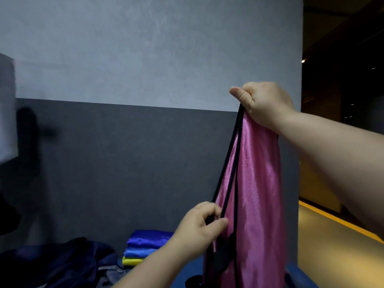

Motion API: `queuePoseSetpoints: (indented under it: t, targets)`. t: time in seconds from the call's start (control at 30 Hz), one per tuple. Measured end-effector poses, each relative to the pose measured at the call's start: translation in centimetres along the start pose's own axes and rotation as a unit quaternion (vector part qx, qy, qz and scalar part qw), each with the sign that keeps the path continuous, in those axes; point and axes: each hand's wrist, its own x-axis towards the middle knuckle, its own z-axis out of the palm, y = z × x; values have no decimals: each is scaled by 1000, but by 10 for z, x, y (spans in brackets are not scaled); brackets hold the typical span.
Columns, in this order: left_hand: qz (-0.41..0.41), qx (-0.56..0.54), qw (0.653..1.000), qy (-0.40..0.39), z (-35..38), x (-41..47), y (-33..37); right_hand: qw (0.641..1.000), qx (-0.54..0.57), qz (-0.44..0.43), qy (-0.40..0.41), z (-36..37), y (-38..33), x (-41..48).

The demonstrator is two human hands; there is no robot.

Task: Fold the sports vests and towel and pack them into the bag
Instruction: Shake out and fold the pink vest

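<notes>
A shiny pink sports vest (257,183) with black trim hangs in the air at the right. My right hand (264,102) grips its top, held high. My left hand (199,223) pinches a black trim strap (228,179) lower down at the vest's left edge. Behind my left forearm, a stack of folded vests (145,246), blue on top and yellow-green at the bottom, lies on the blue surface (191,269). Dark navy fabric (62,260), possibly the bag, lies bunched at the lower left. No towel is clearly visible.
A grey two-tone wall (145,100) stands close behind the surface. At the left edge sits a blurred pale object (7,113). To the right, past the wall's end, a yellow floor (342,256) and a dark room open up.
</notes>
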Motion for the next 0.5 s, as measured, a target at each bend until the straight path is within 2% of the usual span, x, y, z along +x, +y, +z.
queuePoseSetpoints:
  t: [0.13, 0.5]
  targets:
    - [-1, -56, 998, -10, -9, -3, -1, 1000, -14, 13, 0, -3, 8, 1]
    - [45, 19, 999, -6, -18, -4, 6, 999, -29, 43, -2, -5, 15, 2]
